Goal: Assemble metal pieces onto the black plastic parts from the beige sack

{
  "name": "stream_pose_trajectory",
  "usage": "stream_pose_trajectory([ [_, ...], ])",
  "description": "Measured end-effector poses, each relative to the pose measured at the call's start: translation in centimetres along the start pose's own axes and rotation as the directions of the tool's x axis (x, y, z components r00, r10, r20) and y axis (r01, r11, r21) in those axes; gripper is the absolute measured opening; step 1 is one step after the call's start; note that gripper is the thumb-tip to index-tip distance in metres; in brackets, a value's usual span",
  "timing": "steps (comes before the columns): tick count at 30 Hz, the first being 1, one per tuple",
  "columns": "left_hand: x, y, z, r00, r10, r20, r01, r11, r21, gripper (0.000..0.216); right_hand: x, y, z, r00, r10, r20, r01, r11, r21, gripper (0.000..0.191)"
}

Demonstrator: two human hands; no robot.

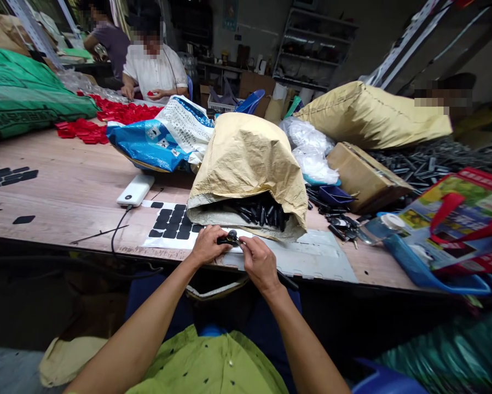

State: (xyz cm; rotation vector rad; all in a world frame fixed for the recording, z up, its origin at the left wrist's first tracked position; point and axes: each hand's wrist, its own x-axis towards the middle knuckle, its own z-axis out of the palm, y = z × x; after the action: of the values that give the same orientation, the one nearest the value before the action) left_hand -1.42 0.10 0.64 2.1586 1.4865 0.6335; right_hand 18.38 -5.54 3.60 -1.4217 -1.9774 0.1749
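Note:
My left hand (207,244) and my right hand (259,264) meet at the table's near edge, both closed around a small black plastic part (228,238) held between them. Just behind the hands lies a white sheet with black adhesive pads (169,223). A tan paper sack (249,164) lies open on its side behind that, spilling several black plastic parts (262,213). My right fingers pinch at the part's right end; what they hold there is too small to make out.
A white power bank (135,190) with a black cable lies left of the sheet. A blue-and-white bag (163,137), red parts (106,117), a green sack (19,93), a cardboard box (364,175) and a colourful bag (455,224) crowd the wooden table (65,180). Two people sit at the far end.

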Motion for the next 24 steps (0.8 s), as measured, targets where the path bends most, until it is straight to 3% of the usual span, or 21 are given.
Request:
stream_pose_trajectory([
  [5,-0.1,0.0,-0.1,1.000,0.010,-0.001,-0.010,1.000,-0.024,0.021,0.9,2.2,-0.7,0.996,0.061,-0.069,-0.063,0.998,-0.024,0.026],
  [11,-0.1,-0.4,-0.2,0.999,0.037,0.008,-0.036,0.998,-0.043,0.022,0.4,5.0,-0.2,0.999,0.019,-0.051,-0.030,0.977,-0.212,0.020],
  [24,-0.2,-0.2,-0.3,1.000,0.021,0.002,-0.021,0.999,-0.050,0.035,-0.7,5.0,0.8,0.997,0.002,-0.083,-0.027,0.951,-0.308,0.020],
])
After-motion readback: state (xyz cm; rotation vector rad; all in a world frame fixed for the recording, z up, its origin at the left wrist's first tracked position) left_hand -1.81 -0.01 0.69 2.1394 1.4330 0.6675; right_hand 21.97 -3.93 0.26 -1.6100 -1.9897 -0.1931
